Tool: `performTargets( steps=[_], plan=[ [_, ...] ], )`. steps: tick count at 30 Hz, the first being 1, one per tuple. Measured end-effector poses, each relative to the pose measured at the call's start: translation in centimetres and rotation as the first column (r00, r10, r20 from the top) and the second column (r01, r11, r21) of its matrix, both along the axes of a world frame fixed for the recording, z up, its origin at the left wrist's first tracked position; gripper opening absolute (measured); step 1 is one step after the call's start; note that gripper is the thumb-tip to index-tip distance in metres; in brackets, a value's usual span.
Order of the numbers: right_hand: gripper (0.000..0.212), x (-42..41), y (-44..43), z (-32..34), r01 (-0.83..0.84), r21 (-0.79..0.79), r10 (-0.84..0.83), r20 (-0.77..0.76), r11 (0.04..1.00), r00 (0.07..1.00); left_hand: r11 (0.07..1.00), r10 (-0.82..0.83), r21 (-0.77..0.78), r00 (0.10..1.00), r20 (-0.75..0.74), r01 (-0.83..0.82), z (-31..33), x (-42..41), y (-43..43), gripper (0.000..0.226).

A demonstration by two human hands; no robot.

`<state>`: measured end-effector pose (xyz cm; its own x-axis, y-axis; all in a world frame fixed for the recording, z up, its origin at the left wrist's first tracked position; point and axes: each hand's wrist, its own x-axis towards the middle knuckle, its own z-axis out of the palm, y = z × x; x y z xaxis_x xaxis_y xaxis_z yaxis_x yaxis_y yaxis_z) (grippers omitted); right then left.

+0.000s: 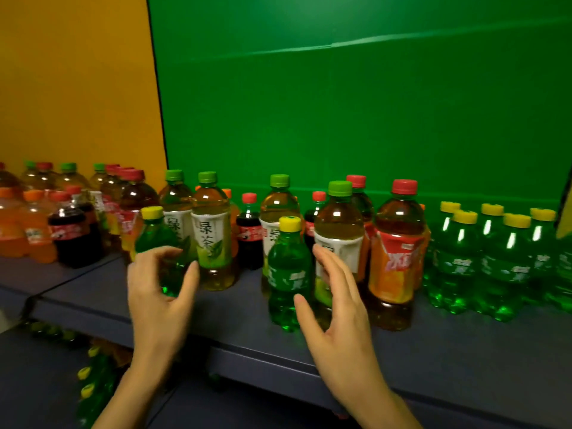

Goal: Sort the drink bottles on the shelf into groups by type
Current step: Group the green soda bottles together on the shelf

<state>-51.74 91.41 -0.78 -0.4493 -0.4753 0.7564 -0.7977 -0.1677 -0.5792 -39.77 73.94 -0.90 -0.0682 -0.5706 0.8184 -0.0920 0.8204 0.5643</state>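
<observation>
Two small green soda bottles with yellow caps stand near the front of the dark shelf [235,308]. My left hand [158,292] is cupped, fingers apart, just in front of the left green soda bottle [154,233], not closed on it. My right hand [337,311] is open beside the right green soda bottle [286,267], thumb in front of its base, fingers towards the green tea bottle [339,224] behind it. Another green tea bottle [210,230] stands between the two soda bottles. A red-capped iced tea bottle [397,252] is to the right.
A group of several green soda bottles [483,261] fills the right end. Cola bottles [249,233] stand at the back. Orange soda [34,230], cola [71,233] and tea bottles crowd the left. More green soda bottles [93,385] sit on the shelf below.
</observation>
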Motion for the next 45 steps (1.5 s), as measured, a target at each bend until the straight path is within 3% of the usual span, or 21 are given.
performTargets(
  steps=[3,8,15,21,29,32,35,37,45],
  plan=[
    [0.069,0.8,-2.9,-1.0,0.09,0.015,-0.09,-0.021,0.996,0.996,0.987,0.153,0.042,0.988,0.029,-0.154,-0.6,1.2,-3.9,0.058],
    [0.072,1.6,-6.4,-2.4,0.287,-0.03,-0.289,-0.101,0.957,0.952,0.96,-0.047,0.279,0.985,0.166,-0.001,-1.0,1.9,-8.1,0.091],
    [0.086,1.8,-8.0,-2.5,0.446,-0.064,-0.45,-0.097,0.893,0.887,0.912,-0.255,0.362,0.959,0.127,0.194,-1.2,1.4,-10.2,0.073],
    [0.096,2.3,-8.1,-2.1,0.327,0.168,-0.336,0.027,0.93,0.942,0.916,-0.274,0.325,0.959,0.074,0.237,-1.4,1.5,-10.5,0.065],
    [0.074,1.7,-8.0,-1.7,0.259,0.23,-0.284,0.083,0.938,0.955,0.918,-0.346,0.206,0.938,-0.004,0.34,-0.3,1.3,-7.6,0.052],
    [0.073,1.9,-6.6,-1.4,0.184,0.203,-0.22,0.173,0.962,0.96,0.885,-0.432,0.177,0.901,-0.035,0.431,1.1,1.1,-5.8,0.052],
    [0.073,2.2,-4.0,-0.6,0.103,0.182,-0.147,0.244,0.978,0.959,0.847,-0.513,0.141,0.858,-0.034,0.512,3.1,0.5,-3.3,0.068],
    [0.068,2.0,-1.7,0.2,0.09,0.166,-0.132,0.258,0.982,0.957,0.812,-0.571,0.126,0.82,-0.022,0.569,4.3,-0.1,-1.3,0.06],
    [0.068,-2.8,9.5,3.8,0.242,0.131,-0.267,0.233,0.961,0.935,0.666,-0.746,0.049,0.663,0.057,0.745,6.8,-5.0,9.6,0.056]
  ],
)
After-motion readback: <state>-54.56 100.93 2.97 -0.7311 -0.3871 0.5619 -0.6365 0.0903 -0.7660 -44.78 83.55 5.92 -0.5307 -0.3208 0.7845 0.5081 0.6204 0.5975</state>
